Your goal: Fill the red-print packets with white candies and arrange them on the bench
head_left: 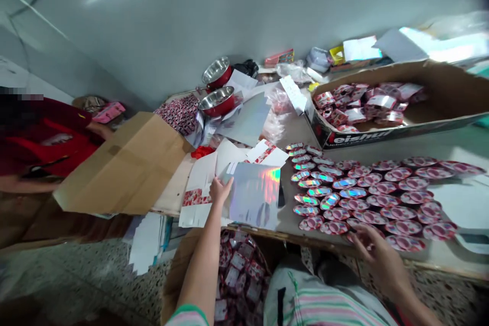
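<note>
My left hand (220, 190) is at the left edge of a shiny silver sheet (254, 196), its thumb and fingers closed on that edge. Rainbow glints show on the sheet's upper right corner. Under and beside it lie white papers with red printed bands (196, 197). My right hand (378, 252) is at the front of the rows of small red-and-pink oval packs (382, 201), fingers bent and apart. Its fingertips are near or touching a front pack, partly covered by the hand. Several packs on the left side have shiny silver tops (319, 175).
An open carton (355, 137) holding similar packs stands at back right. Two red-sided steel bowls (217, 102) sit further back. A brown cardboard box (130, 163) is at left, beside a person in red (57, 147). Below the table edge, another box contains packs (240, 270).
</note>
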